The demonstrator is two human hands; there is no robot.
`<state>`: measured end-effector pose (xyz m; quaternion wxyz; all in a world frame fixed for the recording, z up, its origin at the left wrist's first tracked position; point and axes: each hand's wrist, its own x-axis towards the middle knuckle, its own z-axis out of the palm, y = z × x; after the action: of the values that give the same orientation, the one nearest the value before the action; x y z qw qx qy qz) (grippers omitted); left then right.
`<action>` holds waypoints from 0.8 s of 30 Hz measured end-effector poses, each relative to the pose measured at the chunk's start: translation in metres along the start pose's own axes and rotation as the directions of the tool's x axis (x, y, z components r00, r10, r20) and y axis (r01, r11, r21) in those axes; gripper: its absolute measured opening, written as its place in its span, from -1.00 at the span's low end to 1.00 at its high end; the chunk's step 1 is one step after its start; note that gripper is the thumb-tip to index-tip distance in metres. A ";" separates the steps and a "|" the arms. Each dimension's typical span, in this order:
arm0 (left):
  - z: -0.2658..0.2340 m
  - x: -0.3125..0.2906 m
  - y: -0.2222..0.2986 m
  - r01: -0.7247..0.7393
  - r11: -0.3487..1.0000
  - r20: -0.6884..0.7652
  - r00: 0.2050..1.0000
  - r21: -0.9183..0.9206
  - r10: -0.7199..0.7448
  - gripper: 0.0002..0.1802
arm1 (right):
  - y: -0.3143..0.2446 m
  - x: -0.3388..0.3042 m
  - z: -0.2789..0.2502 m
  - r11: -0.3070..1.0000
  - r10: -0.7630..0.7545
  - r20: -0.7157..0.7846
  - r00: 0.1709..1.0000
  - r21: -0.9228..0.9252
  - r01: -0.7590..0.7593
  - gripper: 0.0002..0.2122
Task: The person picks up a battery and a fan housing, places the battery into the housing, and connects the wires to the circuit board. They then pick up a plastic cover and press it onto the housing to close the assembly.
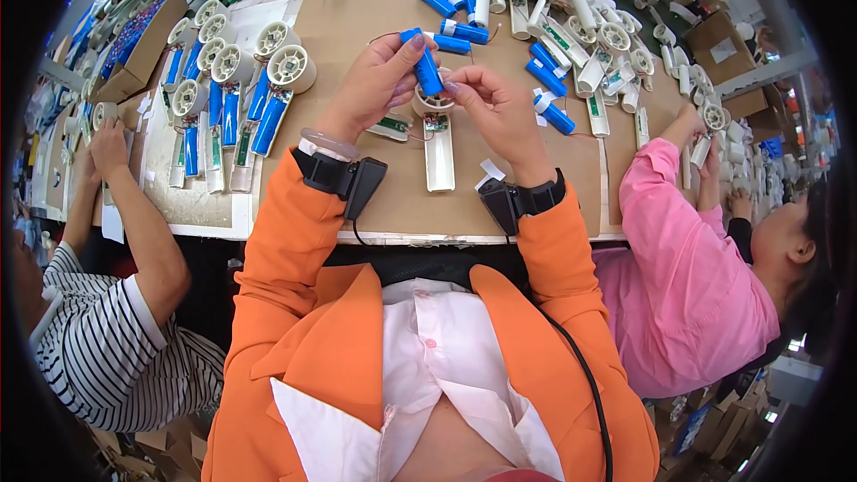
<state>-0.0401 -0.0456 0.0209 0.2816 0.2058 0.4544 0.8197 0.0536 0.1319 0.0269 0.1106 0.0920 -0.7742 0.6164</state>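
Observation:
My left hand (382, 80) grips a blue cylindrical battery (426, 71) between thumb and fingers, tilted above the table. A thin wire shows by its upper end. The fingers of my right hand (496, 114) are pinched together at the battery's lower right edge; what lies between them is too small to make out. Beneath both hands rests an opened white plastic housing with a round head, its hollow handle (439, 165) toward me and a small green circuit board at the neck. Another circuit board (390, 128) lies just left of it, partly under my left hand.
Left stand several white housings (291, 70) with blue batteries in their handles. Loose blue batteries (465, 32) and a heap of white parts (571, 36) lie back right. A white paper scrap (490, 170) is by my right wrist. Co-workers in stripes (116, 348) and pink (687, 277) flank me.

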 end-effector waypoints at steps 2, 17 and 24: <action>0.000 0.001 -0.001 -0.002 1.000 -0.002 1.000 0.003 0.002 -0.67 | -0.001 0.000 0.001 0.996 -0.034 -0.018 0.999 -0.089 0.033 -0.85; -0.002 0.001 -0.001 0.024 0.997 0.030 0.999 0.079 -0.027 -0.64 | -0.005 -0.001 0.002 0.964 -0.147 -0.047 0.988 -0.231 0.132 -0.88; -0.002 0.000 0.001 0.011 0.999 0.072 0.997 0.052 -0.015 -0.63 | 0.000 0.001 0.000 0.978 -0.074 -0.100 0.992 -0.204 0.052 -0.91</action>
<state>-0.0416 -0.0469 0.0210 0.2978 0.2395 0.4664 0.7978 0.0531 0.1318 0.0269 0.1802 0.0718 -0.8221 0.5353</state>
